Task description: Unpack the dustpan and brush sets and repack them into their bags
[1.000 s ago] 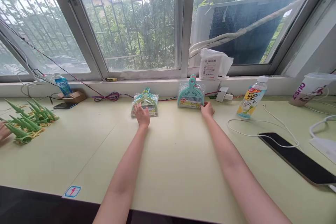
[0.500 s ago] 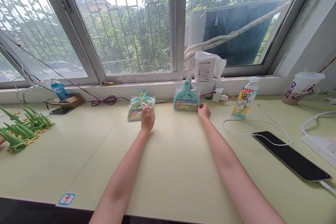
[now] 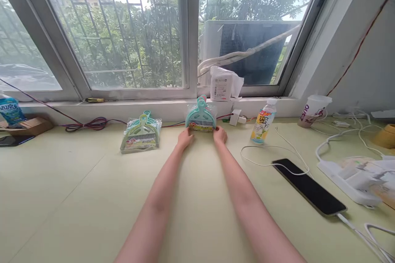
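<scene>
Against the wall below the window stands a teal dustpan and brush set in clear plastic wrap, with a yellow label across its lower part. My left hand has its fingers closed at the set's lower left corner. At the lower right corner, my right hand grips the same set between thumb and fingers. To the left, apart from both hands, green and teal dustpan and brush sets in clear wrap lean one in front of another.
On the right are a drink bottle, a phone with a white cable, a plastic cup and a power strip. A white package sits on the sill. Coiled wires and a blue bottle lie left.
My left hand has let go of the green sets and moved right to the teal set. My right hand stays at the teal set's corner. The view has turned right.
</scene>
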Motion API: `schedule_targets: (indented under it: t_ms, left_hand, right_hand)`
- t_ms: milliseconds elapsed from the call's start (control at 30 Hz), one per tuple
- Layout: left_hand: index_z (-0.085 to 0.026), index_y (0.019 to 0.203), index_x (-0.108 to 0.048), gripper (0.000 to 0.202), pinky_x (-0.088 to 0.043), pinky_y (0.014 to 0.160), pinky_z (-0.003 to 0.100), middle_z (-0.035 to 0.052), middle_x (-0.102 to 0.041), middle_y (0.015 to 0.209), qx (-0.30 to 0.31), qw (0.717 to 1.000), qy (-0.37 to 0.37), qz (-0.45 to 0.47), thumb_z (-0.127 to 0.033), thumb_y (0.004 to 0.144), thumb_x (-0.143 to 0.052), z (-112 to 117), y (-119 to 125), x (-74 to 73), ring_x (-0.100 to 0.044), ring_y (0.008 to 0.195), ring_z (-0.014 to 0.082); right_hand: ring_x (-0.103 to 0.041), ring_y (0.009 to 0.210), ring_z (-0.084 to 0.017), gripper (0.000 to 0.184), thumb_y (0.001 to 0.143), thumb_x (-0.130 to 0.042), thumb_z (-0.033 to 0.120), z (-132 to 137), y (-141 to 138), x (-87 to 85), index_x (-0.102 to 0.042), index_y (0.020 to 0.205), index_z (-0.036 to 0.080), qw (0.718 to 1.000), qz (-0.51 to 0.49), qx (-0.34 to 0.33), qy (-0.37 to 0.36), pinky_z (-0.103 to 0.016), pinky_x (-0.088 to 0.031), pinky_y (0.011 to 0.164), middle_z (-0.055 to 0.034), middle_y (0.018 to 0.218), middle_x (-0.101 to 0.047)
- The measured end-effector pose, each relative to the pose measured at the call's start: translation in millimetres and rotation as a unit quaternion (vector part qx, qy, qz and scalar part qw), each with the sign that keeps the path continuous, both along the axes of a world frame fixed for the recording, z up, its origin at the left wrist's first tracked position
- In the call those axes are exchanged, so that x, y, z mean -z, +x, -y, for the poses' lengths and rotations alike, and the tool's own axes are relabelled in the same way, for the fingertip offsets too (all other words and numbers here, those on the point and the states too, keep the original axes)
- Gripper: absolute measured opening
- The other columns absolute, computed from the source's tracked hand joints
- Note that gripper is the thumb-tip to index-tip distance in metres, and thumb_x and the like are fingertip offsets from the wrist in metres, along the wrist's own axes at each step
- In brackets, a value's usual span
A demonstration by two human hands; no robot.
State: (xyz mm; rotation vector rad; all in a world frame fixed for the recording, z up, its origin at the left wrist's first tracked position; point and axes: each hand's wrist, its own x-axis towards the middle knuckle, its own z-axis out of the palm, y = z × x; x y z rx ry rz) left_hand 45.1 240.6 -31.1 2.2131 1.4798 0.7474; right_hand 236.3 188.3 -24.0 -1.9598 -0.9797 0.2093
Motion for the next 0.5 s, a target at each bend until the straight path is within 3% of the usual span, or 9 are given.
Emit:
schedule_targets:
  t_ms: [100, 233, 400, 500]
  left_hand:
    - [-0.018, 0.139, -0.039, 0.059, -0.031, 0.106, 0.042, 0.0114, -0.054, 0.136, -0.004, 1.0, 0.017, -0.005, -0.033, 0.083, -0.052, -8, 5, 1.1, -0.044, 0.129, 0.0293]
    - [-0.019, 0.135, -0.038, 0.055, -0.037, 0.099, 0.039, 0.0116, -0.057, 0.129, -0.014, 0.998, 0.03, 0.056, -0.026, 0.083, -0.052, -10, 6, 3.3, -0.049, 0.123, 0.0268]
    - [-0.018, 0.132, -0.039, 0.058, -0.035, 0.102, 0.039, 0.0126, -0.054, 0.126, -0.072, 0.981, 0.089, 0.154, -0.019, 0.078, -0.059, -6, 0, 2.9, -0.046, 0.122, 0.0249]
    - [-0.019, 0.125, -0.048, 0.054, -0.035, 0.102, 0.04, 0.0132, -0.053, 0.126, -0.077, 0.965, 0.11, 0.225, -0.028, 0.076, -0.065, -4, -4, -0.1, -0.047, 0.121, 0.0254]
  right_hand:
    - [-0.063, 0.1, -0.027, 0.028, 0.089, -0.051, 0.037, -11, 3, 0.4, -0.066, 0.108, 0.024, 1.0, 0.003, 0.002, -0.009, -0.037, -0.043, 0.083, -0.0095, 0.109, -0.07]
    - [-0.061, 0.101, -0.027, 0.034, 0.09, -0.046, 0.044, -17, 5, 1.9, -0.064, 0.111, 0.024, 1.0, 0.009, 0.002, -0.016, -0.038, -0.042, 0.085, -0.01, 0.109, -0.069]
    - [-0.059, 0.096, -0.025, 0.033, 0.089, -0.044, 0.042, -12, 5, 2.3, -0.065, 0.106, 0.023, 0.999, -0.003, -0.023, 0.039, -0.034, -0.042, 0.081, -0.0078, 0.102, -0.068]
    - [-0.058, 0.085, -0.022, 0.037, 0.087, -0.043, 0.047, -9, 5, 0.2, -0.067, 0.095, 0.02, 0.987, -0.068, -0.081, 0.122, -0.031, -0.044, 0.076, -0.0061, 0.087, -0.068]
